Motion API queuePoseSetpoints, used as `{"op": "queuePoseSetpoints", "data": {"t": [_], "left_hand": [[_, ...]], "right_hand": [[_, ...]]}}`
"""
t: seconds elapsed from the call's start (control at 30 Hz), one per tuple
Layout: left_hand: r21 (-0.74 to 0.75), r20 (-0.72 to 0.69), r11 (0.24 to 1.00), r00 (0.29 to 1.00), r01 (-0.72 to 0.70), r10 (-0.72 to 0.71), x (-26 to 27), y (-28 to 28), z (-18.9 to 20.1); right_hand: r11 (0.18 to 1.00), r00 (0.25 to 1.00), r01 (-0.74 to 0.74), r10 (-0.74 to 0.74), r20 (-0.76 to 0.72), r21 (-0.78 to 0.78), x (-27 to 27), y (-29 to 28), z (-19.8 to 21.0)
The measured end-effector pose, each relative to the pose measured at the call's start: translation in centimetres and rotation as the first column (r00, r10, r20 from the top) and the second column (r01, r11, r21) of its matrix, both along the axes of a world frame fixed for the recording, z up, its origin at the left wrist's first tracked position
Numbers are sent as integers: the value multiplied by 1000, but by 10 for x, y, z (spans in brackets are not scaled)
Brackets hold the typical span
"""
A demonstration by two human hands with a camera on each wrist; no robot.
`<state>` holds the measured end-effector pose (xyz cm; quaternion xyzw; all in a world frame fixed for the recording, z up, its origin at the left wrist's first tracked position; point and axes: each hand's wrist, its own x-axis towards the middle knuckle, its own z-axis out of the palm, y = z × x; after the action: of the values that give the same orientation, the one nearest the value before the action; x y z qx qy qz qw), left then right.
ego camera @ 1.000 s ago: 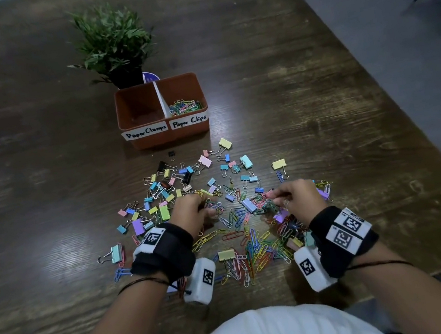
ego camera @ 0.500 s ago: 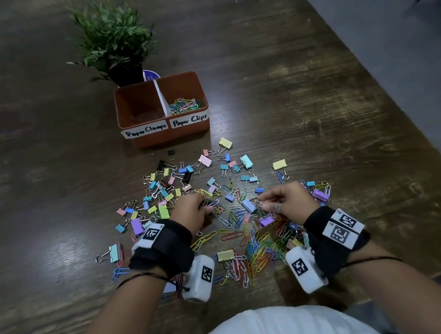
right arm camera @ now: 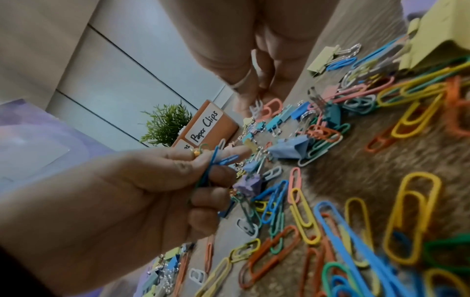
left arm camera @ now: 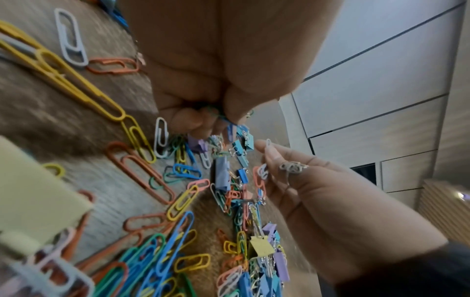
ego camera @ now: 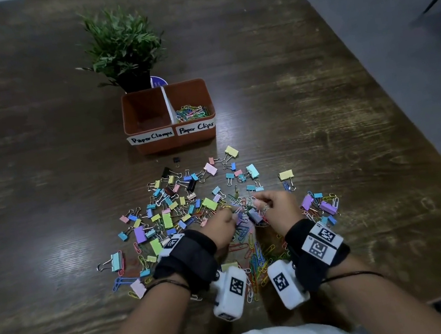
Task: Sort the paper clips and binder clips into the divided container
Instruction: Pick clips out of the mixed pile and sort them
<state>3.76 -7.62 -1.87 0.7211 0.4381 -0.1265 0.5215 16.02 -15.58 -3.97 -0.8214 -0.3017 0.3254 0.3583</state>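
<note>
Head view: rust-brown divided container (ego camera: 172, 142) at 12 o'clock; mixed pile of coloured wire paper clips (ego camera: 255, 256) w/ pastel binder clips (ego camera: 209, 203) below. L wrist view: left hand (left arm camera: 203, 76) fist-pinches blue/green paper clips. R wrist view: right hand (right arm camera: 229, 52) pinches a white one. Best gather several, avoid binder clips, drop in "Paper Clips" side.

head camera overhead, wrist cameras close

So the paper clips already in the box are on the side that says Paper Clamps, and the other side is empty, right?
Not quite. In the head view the paper clips already sorted lie in the right side of the divided container, the one labelled Paper Clips. The side labelled Paper Clamps is the empty one.
</note>
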Motion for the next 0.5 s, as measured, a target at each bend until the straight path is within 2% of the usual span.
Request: {"op": "queuePoseSetpoints", "data": {"t": [0.13, 0.23, 0.27, 0.37, 0.5], "left_hand": [[72, 22, 997, 999, -38, 37, -3, 5, -3], [78, 60, 996, 997, -47, 42, -10, 13, -11], [78, 70, 995, 996, -65, 59, -11, 18, -10], [164, 126, 979, 987, -122, 102, -7, 45, 1], [323, 151, 932, 981, -164, 121, 15, 103, 29]], "right_hand": [[998, 993, 62, -63, -104, -18, 5, 5, -3], [980, 902, 193, -195, -384, -43, 9, 9, -4], [974, 876, 222, -217, -430, -38, 11, 13, -4], [973, 893, 227, -189, -408, 47, 18, 34, 10], [970, 968, 153, -109, -228, 187, 30, 99, 41]]}}
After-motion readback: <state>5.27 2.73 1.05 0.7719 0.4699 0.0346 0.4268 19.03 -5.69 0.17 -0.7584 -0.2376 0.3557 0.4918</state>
